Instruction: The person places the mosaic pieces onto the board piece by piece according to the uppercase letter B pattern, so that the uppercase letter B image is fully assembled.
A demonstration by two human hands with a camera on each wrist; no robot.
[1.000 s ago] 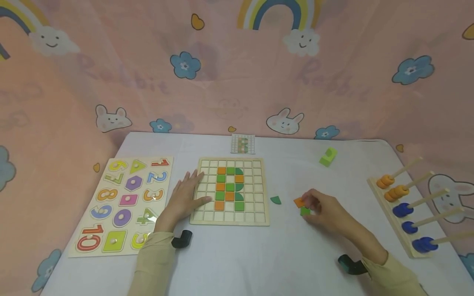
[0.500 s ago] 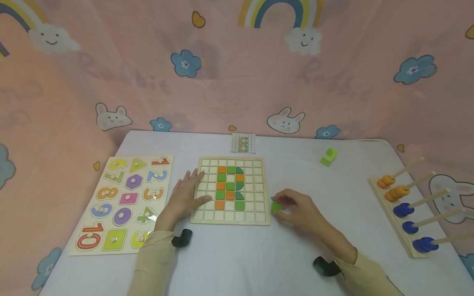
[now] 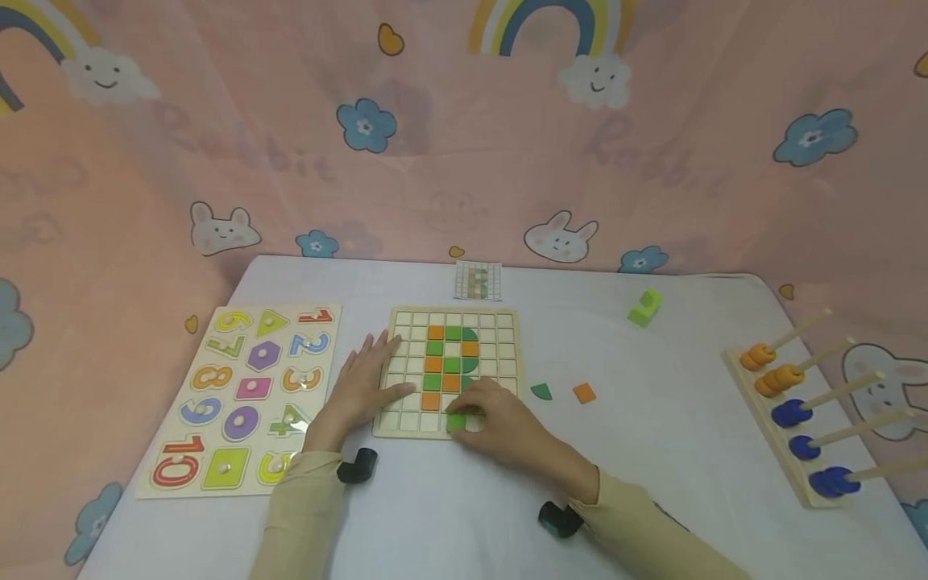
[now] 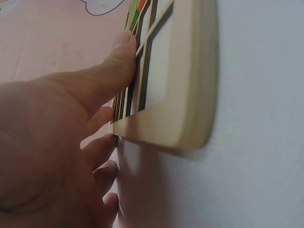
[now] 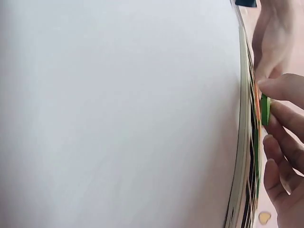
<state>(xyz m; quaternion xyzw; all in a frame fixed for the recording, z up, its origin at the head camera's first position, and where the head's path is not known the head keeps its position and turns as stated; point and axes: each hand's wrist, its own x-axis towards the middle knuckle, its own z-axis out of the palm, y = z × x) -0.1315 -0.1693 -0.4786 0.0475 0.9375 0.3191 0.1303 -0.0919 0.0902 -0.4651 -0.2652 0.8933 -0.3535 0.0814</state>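
A wooden grid board (image 3: 406,430) lies mid-table, with orange and green square tiles and rounded green tiles set in its middle columns. My left hand (image 3: 360,395) rests on the board's left edge with its fingers spread; in the left wrist view the thumb (image 4: 121,59) lies over the rim. Over the board's lower part, my right hand (image 3: 507,427) pinches a green square tile (image 3: 455,422) between thumb and fingers. The right wrist view shows that green tile (image 5: 265,110) edge-on, close above the board. Some tiles are hidden behind the right hand.
Right of the board lie a green quarter-round tile (image 3: 541,391) and an orange square tile (image 3: 584,393). A small pattern card (image 3: 478,281) is behind it. A number puzzle (image 3: 239,403) sits left, a green block (image 3: 644,308) back right, and a bead abacus (image 3: 786,435) far right.
My right hand has carried the green square tile leftward from beside the orange tile, past the quarter-round tile, to over the board. The left hand has stayed in place.
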